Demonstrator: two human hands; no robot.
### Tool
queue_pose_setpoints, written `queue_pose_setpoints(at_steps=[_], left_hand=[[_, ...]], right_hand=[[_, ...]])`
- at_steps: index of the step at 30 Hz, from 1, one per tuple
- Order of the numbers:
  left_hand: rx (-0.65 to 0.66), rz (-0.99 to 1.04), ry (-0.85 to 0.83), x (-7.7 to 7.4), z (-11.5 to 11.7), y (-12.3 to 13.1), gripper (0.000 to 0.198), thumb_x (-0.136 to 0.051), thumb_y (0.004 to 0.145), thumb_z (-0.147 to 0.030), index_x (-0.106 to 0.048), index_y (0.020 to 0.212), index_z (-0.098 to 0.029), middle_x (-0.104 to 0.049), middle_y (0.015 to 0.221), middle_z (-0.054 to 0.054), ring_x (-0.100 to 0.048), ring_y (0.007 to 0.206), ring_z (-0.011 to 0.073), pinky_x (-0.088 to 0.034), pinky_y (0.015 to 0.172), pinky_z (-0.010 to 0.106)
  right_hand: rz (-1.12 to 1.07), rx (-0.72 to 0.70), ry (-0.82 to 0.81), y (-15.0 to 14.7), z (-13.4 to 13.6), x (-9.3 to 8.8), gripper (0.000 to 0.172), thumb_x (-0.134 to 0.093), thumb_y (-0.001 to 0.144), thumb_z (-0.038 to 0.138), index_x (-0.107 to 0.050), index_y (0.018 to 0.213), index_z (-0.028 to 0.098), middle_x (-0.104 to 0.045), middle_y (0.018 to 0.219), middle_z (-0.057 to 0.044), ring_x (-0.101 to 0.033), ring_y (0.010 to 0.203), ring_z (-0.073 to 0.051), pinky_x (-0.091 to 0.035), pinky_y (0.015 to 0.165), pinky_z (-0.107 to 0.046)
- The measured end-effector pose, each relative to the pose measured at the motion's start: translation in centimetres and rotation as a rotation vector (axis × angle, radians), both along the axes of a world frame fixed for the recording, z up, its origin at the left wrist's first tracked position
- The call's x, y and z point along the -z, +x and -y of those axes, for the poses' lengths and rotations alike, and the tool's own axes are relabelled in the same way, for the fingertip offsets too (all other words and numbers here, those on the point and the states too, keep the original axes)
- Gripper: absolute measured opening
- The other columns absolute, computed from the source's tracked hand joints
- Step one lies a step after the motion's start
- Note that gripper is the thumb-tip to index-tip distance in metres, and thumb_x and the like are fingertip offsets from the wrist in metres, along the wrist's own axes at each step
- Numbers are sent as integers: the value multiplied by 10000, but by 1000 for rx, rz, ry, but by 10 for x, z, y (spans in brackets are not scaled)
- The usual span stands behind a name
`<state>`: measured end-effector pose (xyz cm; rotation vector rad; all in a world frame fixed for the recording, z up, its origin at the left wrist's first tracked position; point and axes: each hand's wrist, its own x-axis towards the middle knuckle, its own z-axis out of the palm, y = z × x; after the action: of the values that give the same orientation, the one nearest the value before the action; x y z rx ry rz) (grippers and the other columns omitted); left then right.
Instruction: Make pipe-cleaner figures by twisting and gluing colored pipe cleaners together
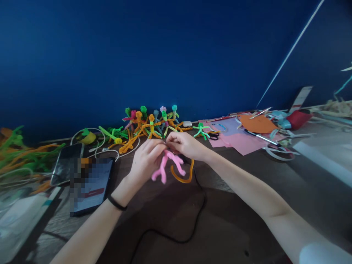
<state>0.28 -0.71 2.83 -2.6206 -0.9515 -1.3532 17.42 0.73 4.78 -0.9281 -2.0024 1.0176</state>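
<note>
My left hand (150, 156) is closed around a pink pipe-cleaner figure (169, 163), whose fuzzy limbs hang down between my hands. Close beside it, my right hand (187, 145) has its thumb and fingers pinched together at the figure's upper end. An orange pipe cleaner (183, 180) curves down below the right hand, its upper part hidden by the fingers. Just beyond my hands stands a group of finished-looking pipe-cleaner figures (151, 126) in orange, green, pink and blue. One green figure (201, 131) is apart from them on the right.
Two phones (95, 194) (67, 163) and a white cable (103, 152) lie left, near loose pipe cleaners (16, 154). Pink paper (244, 143), an orange sheet (258, 124), a pen (262, 138) and scissors (213, 136) lie right. A black cable (189, 234) crosses in front; a blue wall (165, 55) rises behind.
</note>
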Motion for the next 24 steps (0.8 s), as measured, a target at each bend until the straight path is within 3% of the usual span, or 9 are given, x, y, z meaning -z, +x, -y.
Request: queue_pose_setpoints(at_steps=[3,7,10,12,17,24], left_hand=[[50,356,-529,-4,-5,0,40,-535,723,-164,-560,742,-189,-603,805,28,-548,785,162,-447,748,301],[127,562,-1006,-7,-8,-2,210,-431,788,-259,-565,661,-159,-580,657,31,-557,625,147,-475,643,298],[282,732,-1430,-7,-6,-2,191,-529,769,-305,-617,729,-140,-593,651,30,-565,592,129,-481,606,265],[350,787,-1463,-7,-4,0,125,-640,700,-243,-627,765,-138,-581,637,8,-538,550,95,-458,550,213],[351,857,-1263,-5,-3,6,196,-731,610,-170,-591,742,-135,-578,680,-12,-532,583,71,-442,554,180],[260,726,-945,-5,-3,9,208,-703,642,-210,-541,761,-158,-580,737,-18,-542,681,93,-442,627,206]], right_hand=[[103,83,297,1,3,0,93,-445,841,187,-488,766,151,-497,589,27,-446,530,-80,-301,526,-207],[261,107,583,1,4,4,154,-394,891,224,-520,841,151,-602,738,-21,-524,632,-100,-309,569,-218],[357,135,722,0,1,9,188,-370,904,231,-536,858,156,-642,814,-38,-559,679,-111,-301,558,-219],[383,155,788,0,-1,13,189,-368,905,222,-543,864,163,-651,829,-37,-570,694,-112,-296,549,-218],[340,233,818,-2,0,16,175,-386,898,224,-540,848,157,-647,797,-38,-563,668,-112,-286,539,-221],[137,196,505,-3,4,7,97,-449,848,192,-503,776,156,-523,624,14,-440,540,-84,-292,536,-213]])
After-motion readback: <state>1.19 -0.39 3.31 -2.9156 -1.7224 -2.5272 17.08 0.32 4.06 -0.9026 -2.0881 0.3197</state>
